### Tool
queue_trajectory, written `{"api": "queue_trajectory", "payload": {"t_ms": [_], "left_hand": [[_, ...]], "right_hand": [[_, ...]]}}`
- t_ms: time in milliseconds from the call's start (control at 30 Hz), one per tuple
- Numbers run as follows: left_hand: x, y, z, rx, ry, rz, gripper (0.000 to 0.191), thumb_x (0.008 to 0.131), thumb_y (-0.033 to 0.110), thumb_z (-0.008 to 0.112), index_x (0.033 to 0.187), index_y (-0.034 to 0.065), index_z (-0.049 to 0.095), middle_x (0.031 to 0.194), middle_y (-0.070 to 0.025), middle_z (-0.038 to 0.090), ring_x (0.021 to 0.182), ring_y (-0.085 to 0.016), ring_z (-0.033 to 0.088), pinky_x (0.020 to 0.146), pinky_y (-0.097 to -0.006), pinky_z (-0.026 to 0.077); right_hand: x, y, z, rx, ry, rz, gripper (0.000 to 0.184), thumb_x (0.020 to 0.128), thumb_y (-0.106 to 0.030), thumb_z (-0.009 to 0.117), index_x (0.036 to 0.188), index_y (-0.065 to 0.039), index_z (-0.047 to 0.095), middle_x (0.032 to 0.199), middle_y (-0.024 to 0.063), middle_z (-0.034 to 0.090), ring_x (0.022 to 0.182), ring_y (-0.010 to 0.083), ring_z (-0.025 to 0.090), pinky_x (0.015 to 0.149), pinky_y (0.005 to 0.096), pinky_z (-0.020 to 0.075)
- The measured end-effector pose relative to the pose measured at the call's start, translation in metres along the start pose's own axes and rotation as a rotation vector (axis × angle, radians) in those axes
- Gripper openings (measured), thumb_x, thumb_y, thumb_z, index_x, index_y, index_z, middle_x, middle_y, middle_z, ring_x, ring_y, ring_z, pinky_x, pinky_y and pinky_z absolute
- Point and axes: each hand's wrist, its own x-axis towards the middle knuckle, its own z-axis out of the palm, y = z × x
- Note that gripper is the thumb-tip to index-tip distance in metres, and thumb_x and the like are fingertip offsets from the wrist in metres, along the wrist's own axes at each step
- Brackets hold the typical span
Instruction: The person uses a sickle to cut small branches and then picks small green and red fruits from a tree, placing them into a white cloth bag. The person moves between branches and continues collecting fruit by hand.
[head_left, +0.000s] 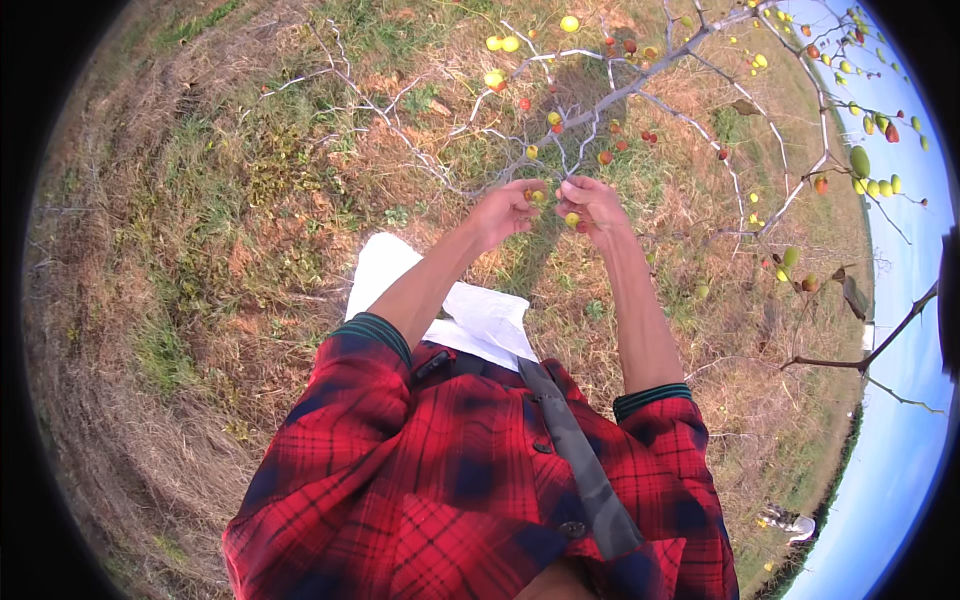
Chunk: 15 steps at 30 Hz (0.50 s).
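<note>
My left hand (504, 215) has its fingers curled at a small yellow-green fruit, apparently a jujube (537, 196), at the fingertips. Just to its right, my right hand (598, 208) has thumb and forefinger closed at the lower end of a thin grey twig (581, 154). A yellow jujube (572, 219) and a reddish one sit under its curled fingers; whether they hang or are held is partly hidden. Above both hands runs a leafless grey branch (622, 91) bearing yellow, green and red-brown fruits. A white cloth or bag (487, 315) hangs at my waist, below the left forearm.
A thorny twig (862, 365) reaches in from the right. More fruiting branches (823, 124) spread at upper right. Dry grass (202, 360) covers the ground. A dark strap (577, 457) crosses my plaid shirt. A white-topped figure (801, 527), apparently a person, is far off at lower right.
</note>
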Motion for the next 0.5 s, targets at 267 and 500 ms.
{"api": "queue_trajectory", "payload": {"t_ms": [267,500], "left_hand": [[-0.005,-0.005,-0.005,0.149,0.024,-0.082,0.022,0.096,0.011,0.045,0.111,-0.0013,0.055,0.085,-0.0034,0.054,0.071,-0.01,0.049,0.059,-0.0239,0.041],[-0.026,-0.006,-0.022,0.344,0.01,-0.204,0.021,0.095,0.016,0.05,0.096,-0.0038,0.059,0.076,-0.0064,0.057,0.055,-0.008,0.046,0.043,-0.0205,0.036]], "right_hand": [[0.002,0.001,0.002,0.04,0.093,-0.019,0.01,0.086,-0.007,0.064,0.092,-0.001,0.059,0.079,0.0059,0.064,0.059,0.0133,0.059,0.052,0.0237,0.0455],[0.006,-0.002,0.003,0.041,0.11,-0.003,0.01,0.085,-0.008,0.065,0.092,-0.002,0.061,0.08,0.0056,0.065,0.062,0.0117,0.059,0.056,0.0242,0.0487]]}}
